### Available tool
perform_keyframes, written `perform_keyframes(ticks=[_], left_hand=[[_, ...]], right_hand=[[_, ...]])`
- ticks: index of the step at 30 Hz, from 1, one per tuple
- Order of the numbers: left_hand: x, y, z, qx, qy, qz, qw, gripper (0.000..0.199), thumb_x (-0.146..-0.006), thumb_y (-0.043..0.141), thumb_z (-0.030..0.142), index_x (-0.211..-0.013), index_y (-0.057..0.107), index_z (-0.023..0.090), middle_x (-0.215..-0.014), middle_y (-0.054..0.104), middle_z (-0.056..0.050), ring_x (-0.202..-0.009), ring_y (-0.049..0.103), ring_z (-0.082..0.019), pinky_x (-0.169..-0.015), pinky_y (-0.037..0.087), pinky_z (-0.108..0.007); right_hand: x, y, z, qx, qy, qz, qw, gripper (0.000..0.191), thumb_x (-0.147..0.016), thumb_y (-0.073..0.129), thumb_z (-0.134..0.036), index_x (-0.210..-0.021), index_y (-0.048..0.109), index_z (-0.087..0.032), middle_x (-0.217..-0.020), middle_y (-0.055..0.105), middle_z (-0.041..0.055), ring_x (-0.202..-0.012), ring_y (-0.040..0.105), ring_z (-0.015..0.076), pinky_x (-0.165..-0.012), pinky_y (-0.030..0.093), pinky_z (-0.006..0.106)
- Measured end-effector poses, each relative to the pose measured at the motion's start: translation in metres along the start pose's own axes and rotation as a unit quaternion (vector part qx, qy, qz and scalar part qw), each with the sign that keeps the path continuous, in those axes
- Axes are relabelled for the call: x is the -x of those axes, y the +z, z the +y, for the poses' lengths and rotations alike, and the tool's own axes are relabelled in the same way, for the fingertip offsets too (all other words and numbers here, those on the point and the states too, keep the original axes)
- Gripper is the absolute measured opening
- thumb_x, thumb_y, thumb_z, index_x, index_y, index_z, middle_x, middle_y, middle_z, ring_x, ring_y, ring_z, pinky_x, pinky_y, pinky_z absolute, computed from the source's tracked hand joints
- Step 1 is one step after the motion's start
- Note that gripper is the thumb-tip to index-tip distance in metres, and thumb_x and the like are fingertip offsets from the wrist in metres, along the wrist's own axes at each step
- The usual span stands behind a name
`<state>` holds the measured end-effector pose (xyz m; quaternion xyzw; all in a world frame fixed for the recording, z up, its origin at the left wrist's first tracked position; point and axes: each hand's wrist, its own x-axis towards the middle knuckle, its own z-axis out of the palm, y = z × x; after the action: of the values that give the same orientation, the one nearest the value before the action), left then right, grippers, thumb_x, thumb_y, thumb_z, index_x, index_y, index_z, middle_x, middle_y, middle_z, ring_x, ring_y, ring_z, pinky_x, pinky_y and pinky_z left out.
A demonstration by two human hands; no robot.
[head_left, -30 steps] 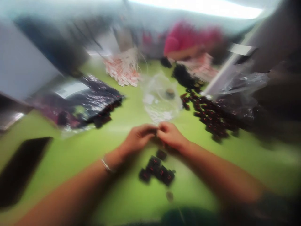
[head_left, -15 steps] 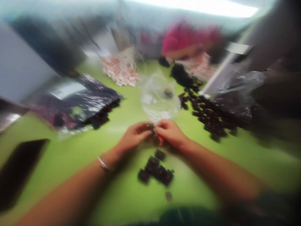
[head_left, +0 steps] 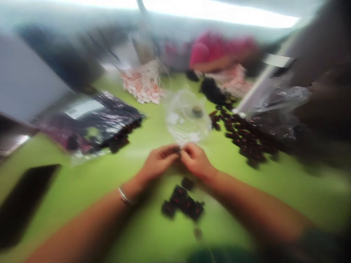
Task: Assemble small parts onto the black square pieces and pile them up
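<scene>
My left hand (head_left: 161, 160) and my right hand (head_left: 197, 160) meet fingertip to fingertip over the green table (head_left: 131, 226). Both are closed in a pinch at the same spot; a small dark piece shows between them, too blurred and covered to name. Just beyond the fingertips lies a clear plastic bag (head_left: 186, 122) with small whitish pieces and one round dark thing in it. Nearer to me, below my hands, sits a small group of black square parts (head_left: 182, 201) with red marks. A small roundish piece (head_left: 197, 233) lies closer still.
Many black parts (head_left: 246, 140) spread at the right beside a crumpled clear bag (head_left: 287, 106). A filled plastic bag (head_left: 109, 113) lies at left, a dark flat object (head_left: 24, 201) nearer. White-ended wires (head_left: 144, 86) are heaped behind. A person in pink (head_left: 211, 51) sits across.
The whole view has shifted slightly, so everything sits a little lower. My right fingers have curled in closer, and the reddish bit below them no longer shows.
</scene>
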<state>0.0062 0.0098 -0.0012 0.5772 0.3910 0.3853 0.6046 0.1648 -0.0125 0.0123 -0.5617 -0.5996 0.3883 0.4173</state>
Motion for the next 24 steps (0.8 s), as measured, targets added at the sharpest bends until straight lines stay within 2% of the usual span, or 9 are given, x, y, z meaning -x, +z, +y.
perform_keyframes(ticks=[3,5,9,13,16,20,22,24], left_hand=[[-0.002,-0.002,-0.001,0.069,-0.036,-0.017,0.997,0.037,-0.075,0.072,0.031,-0.108,0.067,0.015,-0.087,0.074,-0.006,-0.074,0.068,-0.016,-0.076,0.055,-0.029],[-0.002,-0.003,-0.002,0.096,-0.046,-0.023,0.994,0.038,-0.074,0.073,0.029,-0.109,0.066,0.015,-0.080,0.073,-0.005,-0.070,0.067,-0.014,-0.072,0.055,-0.026],[-0.001,-0.005,-0.003,0.078,-0.034,-0.022,0.996,0.038,-0.073,0.074,0.027,-0.108,0.067,0.016,-0.086,0.073,-0.006,-0.071,0.067,-0.014,-0.072,0.055,-0.027],[0.001,-0.005,-0.004,0.006,0.001,-0.031,1.000,0.036,-0.075,0.072,0.028,-0.109,0.069,0.017,-0.095,0.073,-0.007,-0.082,0.068,-0.019,-0.080,0.055,-0.032],[0.002,-0.004,-0.006,-0.035,0.011,-0.024,0.999,0.036,-0.075,0.071,0.028,-0.109,0.070,0.018,-0.101,0.073,-0.008,-0.090,0.067,-0.022,-0.085,0.053,-0.035],[0.001,-0.003,-0.008,-0.037,0.013,-0.013,0.999,0.035,-0.074,0.071,0.027,-0.109,0.071,0.018,-0.107,0.072,-0.008,-0.092,0.067,-0.022,-0.085,0.054,-0.034],[0.001,-0.004,-0.007,-0.006,-0.001,-0.007,1.000,0.036,-0.074,0.072,0.028,-0.109,0.070,0.018,-0.105,0.072,-0.009,-0.086,0.068,-0.020,-0.081,0.054,-0.032],[0.000,-0.004,-0.006,0.051,-0.025,-0.011,0.998,0.037,-0.074,0.073,0.027,-0.109,0.068,0.016,-0.096,0.073,-0.008,-0.077,0.068,-0.017,-0.076,0.055,-0.030]], right_hand=[[0.000,-0.005,-0.004,-0.091,0.086,-0.068,0.990,0.015,-0.080,0.050,-0.032,-0.072,0.048,-0.020,-0.042,0.049,-0.0081,-0.036,0.047,0.0093,-0.040,0.038,0.020],[0.001,-0.007,-0.006,-0.130,0.100,-0.080,0.983,0.016,-0.079,0.051,-0.033,-0.071,0.048,-0.020,-0.040,0.052,-0.0076,-0.035,0.049,0.0090,-0.041,0.041,0.020],[0.001,-0.010,-0.009,-0.118,0.097,-0.088,0.984,0.013,-0.078,0.053,-0.028,-0.069,0.046,-0.020,-0.038,0.051,-0.0087,-0.033,0.048,0.0082,-0.040,0.040,0.018],[-0.001,-0.013,-0.009,-0.033,0.090,-0.100,0.990,0.010,-0.075,0.050,-0.021,-0.066,0.045,-0.021,-0.038,0.046,-0.0100,-0.033,0.044,0.0079,-0.038,0.035,0.018],[-0.005,-0.011,-0.004,0.046,0.037,-0.065,0.996,0.014,-0.069,0.053,-0.018,-0.060,0.044,-0.019,-0.048,0.047,-0.0072,-0.043,0.044,0.0070,-0.043,0.033,0.019],[-0.005,-0.008,0.001,0.104,-0.043,-0.032,0.993,0.015,-0.069,0.053,-0.017,-0.057,0.045,-0.019,-0.055,0.049,-0.0044,-0.053,0.043,0.0080,-0.050,0.035,0.020],[-0.004,-0.009,-0.002,0.090,-0.037,-0.032,0.995,0.012,-0.071,0.053,-0.018,-0.060,0.047,-0.019,-0.053,0.051,-0.0046,-0.050,0.045,0.0079,-0.049,0.036,0.020],[-0.002,-0.011,-0.007,0.034,0.020,-0.059,0.997,0.010,-0.075,0.052,-0.022,-0.066,0.049,-0.019,-0.048,0.051,-0.0062,-0.043,0.046,0.0078,-0.044,0.037,0.020]])
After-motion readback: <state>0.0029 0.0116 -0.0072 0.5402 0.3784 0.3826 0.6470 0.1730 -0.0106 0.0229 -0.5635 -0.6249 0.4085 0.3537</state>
